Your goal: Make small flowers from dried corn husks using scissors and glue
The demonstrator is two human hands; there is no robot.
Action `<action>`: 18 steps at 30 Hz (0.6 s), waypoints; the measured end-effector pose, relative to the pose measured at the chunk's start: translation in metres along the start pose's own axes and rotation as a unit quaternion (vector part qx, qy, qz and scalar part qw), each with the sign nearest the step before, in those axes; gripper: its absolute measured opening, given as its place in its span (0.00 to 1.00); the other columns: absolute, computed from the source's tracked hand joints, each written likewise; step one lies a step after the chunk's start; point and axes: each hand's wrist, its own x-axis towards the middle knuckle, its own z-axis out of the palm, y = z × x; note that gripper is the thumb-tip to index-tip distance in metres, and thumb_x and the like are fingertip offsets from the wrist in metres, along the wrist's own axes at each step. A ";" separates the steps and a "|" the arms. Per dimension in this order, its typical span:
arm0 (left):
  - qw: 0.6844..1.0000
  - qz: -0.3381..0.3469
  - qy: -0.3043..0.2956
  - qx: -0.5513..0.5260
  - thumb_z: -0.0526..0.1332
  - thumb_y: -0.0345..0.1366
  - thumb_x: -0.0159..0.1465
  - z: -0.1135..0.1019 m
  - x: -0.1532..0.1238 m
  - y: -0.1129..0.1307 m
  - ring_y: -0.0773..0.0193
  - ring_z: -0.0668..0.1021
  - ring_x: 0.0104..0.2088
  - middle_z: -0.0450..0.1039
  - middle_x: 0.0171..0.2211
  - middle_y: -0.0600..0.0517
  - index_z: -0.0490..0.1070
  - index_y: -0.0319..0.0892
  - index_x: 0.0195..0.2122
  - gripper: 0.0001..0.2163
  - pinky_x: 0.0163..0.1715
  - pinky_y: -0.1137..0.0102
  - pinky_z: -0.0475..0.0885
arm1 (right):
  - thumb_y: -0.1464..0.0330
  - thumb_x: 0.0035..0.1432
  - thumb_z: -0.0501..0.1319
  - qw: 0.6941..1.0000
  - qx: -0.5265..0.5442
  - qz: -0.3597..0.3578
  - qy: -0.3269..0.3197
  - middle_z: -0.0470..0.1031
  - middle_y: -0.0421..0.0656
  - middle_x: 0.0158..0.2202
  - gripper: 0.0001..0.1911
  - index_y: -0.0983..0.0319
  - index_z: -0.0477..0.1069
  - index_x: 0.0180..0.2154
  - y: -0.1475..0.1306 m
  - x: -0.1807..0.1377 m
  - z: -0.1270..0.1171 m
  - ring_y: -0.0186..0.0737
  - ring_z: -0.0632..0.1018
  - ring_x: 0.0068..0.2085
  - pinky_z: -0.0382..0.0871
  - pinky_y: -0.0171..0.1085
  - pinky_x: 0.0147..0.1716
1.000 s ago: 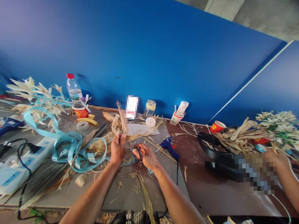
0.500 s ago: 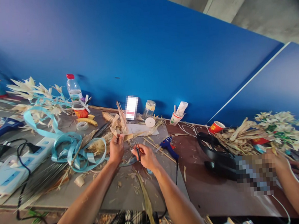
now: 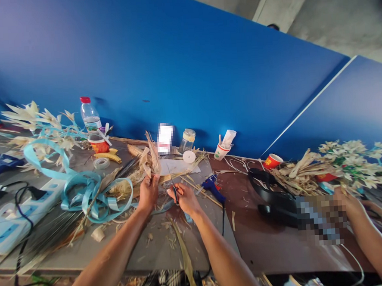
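Note:
My left hand is closed on a pale dried corn husk, pinched between thumb and fingers above the cluttered table. Just to its right, my right hand grips a pair of scissors, their slim blades pointing up and away from me. The blade tips are apart from the husk, close to the left fingertips. Behind the left hand stands an upright bundle of dried husk. A loop of light blue ribbon lies left of my hands, and a blue glue gun lies to the right.
A power strip with black cords lies left. Along the blue wall stand a red-capped bottle, a glass jar and a paper cup. At right, a co-worker's hand is near a black bag-like item and white flowers.
The whole view has shifted slightly, so things sit a little further left. Both hands keep nearly the same pose, with the husk and scissors still held.

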 end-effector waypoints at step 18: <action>0.995 -0.040 -0.009 -0.094 0.56 0.49 0.57 0.004 -0.004 0.006 0.71 0.59 0.17 0.55 0.15 0.59 0.63 0.40 0.25 0.16 0.17 0.75 0.55 | 0.58 0.48 0.60 0.990 0.054 0.027 0.126 0.67 0.36 0.21 0.16 0.63 0.68 0.35 -0.001 0.011 -0.015 0.33 0.68 0.24 0.61 0.32 0.26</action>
